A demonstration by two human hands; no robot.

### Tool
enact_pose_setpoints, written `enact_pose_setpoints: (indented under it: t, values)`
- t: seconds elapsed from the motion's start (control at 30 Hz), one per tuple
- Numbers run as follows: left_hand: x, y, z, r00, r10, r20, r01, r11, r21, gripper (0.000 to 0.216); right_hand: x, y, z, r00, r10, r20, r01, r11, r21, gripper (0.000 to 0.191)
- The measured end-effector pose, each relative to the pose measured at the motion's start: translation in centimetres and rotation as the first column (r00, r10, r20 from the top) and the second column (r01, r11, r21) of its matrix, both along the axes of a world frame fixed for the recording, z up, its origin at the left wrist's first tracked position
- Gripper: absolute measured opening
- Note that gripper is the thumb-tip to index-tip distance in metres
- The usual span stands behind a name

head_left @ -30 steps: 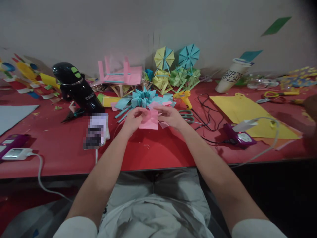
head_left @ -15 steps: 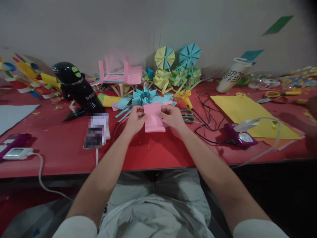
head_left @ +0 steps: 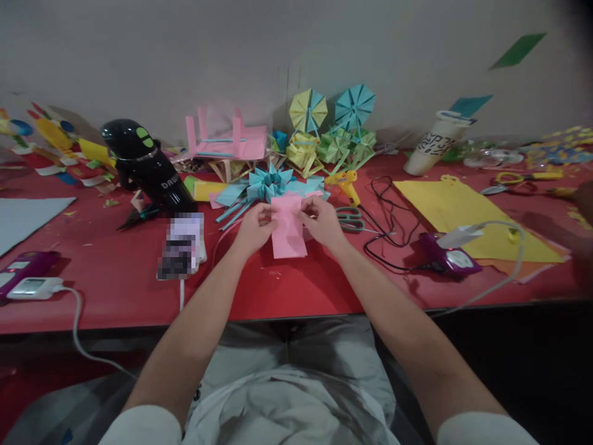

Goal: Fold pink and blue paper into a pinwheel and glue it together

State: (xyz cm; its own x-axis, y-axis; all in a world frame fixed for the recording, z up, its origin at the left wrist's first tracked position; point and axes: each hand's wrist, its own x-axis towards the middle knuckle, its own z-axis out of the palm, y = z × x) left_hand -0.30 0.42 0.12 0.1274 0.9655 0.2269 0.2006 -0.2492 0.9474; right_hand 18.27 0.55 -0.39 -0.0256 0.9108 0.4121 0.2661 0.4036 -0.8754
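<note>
A folded piece of pink paper (head_left: 289, 232) is held up between my two hands above the red table, its long side pointing towards me. My left hand (head_left: 256, 227) pinches its left edge near the top. On the opposite edge, my right hand (head_left: 322, 221) grips it between thumb and bent fingers. Just behind the paper lies a spiky blue folded-paper flower (head_left: 270, 182). Green-handled scissors (head_left: 350, 218) rest close to my right hand, with a yellow glue gun (head_left: 345, 184) behind them.
A phone (head_left: 181, 244) and a black bottle (head_left: 155, 170) are on the left. Yellow paper sheets (head_left: 458, 213), a purple power strip (head_left: 449, 254) and a tilted cup (head_left: 435, 143) occupy the right. Along the wall stand a pink paper model (head_left: 252, 143) and folded-paper wheels (head_left: 355, 105). Black cable (head_left: 391, 216) loops across the table.
The pink paper has gone from curled to flatter and longer, with its lower edge now nearer to me. Both hands keep hold of its sides and have barely moved.
</note>
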Motion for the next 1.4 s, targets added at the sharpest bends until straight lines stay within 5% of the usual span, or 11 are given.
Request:
enact_pose_setpoints:
  t: [0.27,0.63,1.07,1.4]
  values:
    - [-0.2,0.4,-0.5,0.997,-0.071,0.011,0.070,0.996,0.050,0.018,0.5,0.2,0.2,0.992,-0.085,0.090,0.085,0.996,0.007,0.027]
    - [0.1,-0.2,-0.2,0.997,-0.080,0.019,0.080,0.997,0.004,0.024,0.0,-0.6,1.2,0.988,0.106,0.110,-0.109,0.994,0.018,0.025]
    - [0.0,0.1,-0.1,0.988,-0.014,0.153,0.047,0.976,-0.213,0.020,0.0,-0.5,0.5,0.967,0.046,0.250,-0.071,0.993,0.093,0.020]
    - [0.0,0.0,-0.4,0.984,-0.086,0.159,0.116,0.974,-0.195,0.018,0.0,-0.7,0.7,0.949,0.094,0.301,-0.149,0.975,0.165,0.027]
